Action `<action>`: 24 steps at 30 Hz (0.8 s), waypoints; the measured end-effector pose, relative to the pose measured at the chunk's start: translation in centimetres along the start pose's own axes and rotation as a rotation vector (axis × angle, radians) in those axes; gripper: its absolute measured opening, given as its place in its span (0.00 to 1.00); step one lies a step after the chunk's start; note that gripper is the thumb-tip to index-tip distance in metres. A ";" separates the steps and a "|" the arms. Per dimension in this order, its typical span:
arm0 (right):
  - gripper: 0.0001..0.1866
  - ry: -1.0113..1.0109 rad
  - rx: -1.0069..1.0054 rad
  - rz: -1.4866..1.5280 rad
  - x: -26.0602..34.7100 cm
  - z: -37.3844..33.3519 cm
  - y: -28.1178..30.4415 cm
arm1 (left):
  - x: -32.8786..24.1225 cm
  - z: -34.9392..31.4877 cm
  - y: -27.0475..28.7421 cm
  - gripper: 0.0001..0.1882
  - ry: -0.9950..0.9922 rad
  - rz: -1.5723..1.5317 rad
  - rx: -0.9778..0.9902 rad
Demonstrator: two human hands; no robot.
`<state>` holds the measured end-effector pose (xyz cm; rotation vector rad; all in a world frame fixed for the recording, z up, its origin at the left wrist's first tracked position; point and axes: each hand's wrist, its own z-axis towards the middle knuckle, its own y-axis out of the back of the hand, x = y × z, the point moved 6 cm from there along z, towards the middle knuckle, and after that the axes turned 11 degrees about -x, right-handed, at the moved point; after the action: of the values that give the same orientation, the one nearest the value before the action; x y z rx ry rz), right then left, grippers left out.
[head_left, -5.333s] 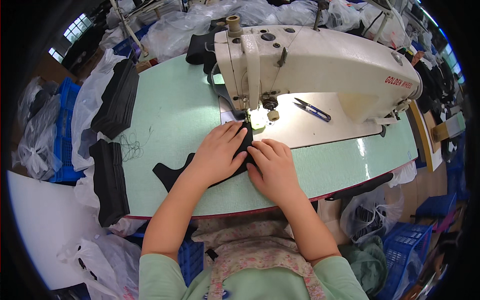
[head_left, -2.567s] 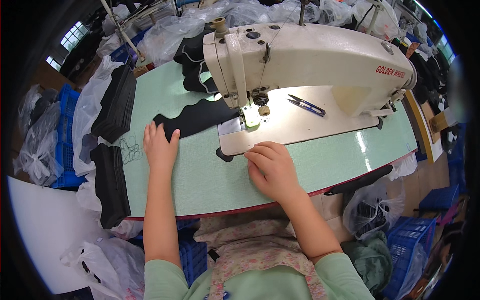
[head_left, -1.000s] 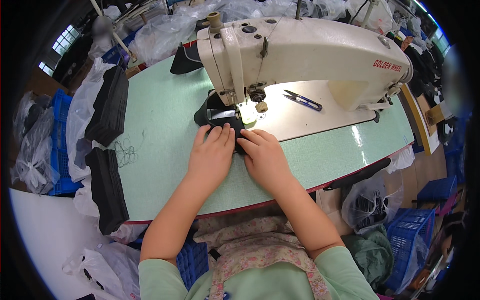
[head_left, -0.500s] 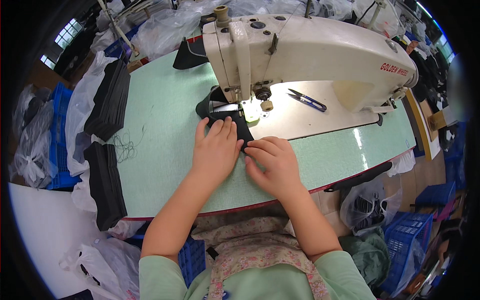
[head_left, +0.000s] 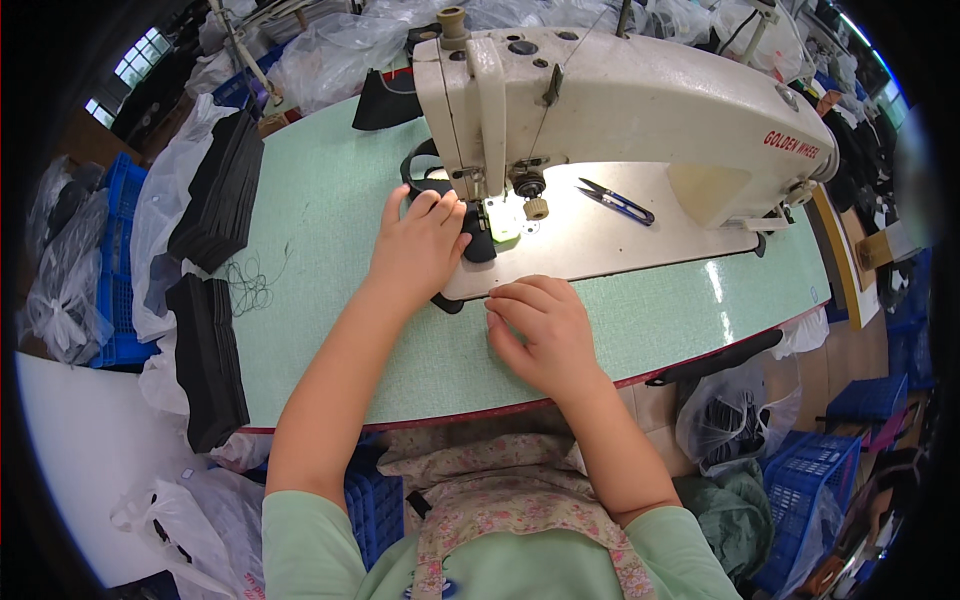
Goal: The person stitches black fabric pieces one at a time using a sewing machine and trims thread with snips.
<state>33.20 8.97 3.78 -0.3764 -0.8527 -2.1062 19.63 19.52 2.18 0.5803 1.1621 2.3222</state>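
A black fabric piece (head_left: 479, 246) lies under the needle area of the white sewing machine (head_left: 620, 100). Its far part curls up in a loop on the left of the machine head. My left hand (head_left: 418, 250) rests on this fabric with its fingers spread; the fingertips lie just left of the presser foot and partly cover the cloth. Lower and to the right, my right hand (head_left: 545, 330) sits at the front edge of the metal machine bed. Its fingers are loosely bent, the thumb is apart from them, and no cloth shows in it.
Thread snips (head_left: 617, 202) lie on the machine bed. At the left of the green table (head_left: 330, 290) are two stacks of black pieces (head_left: 215, 190), with loose thread (head_left: 250, 288) beside them. Another black piece (head_left: 388, 100) lies behind the machine head. Blue crates (head_left: 810, 490) and plastic bags surround the table.
The fabric's near end has moved away from me, out from beside my right fingertips. My left hand has moved farther and slightly left with it. My right hand has hardly moved.
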 end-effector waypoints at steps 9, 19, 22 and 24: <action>0.05 -0.008 -0.006 0.024 -0.2 -0.1 0.0 | 1.1 2.4 -1.1 0.14 -0.012 0.115 0.111; 0.04 -0.023 0.037 0.037 -0.2 0.2 -0.4 | 3.0 2.8 -3.0 0.17 0.032 0.157 0.121; 0.04 -0.020 0.024 0.047 -0.3 0.0 -0.2 | 2.3 2.3 -3.1 0.21 0.074 0.149 0.115; 0.04 -0.015 0.006 0.041 -0.4 0.1 -0.2 | 2.5 1.1 -1.9 0.18 0.088 0.082 0.041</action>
<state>33.27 9.34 3.55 -0.4042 -0.8532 -2.0647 18.71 22.64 1.58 0.5548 1.2505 2.4202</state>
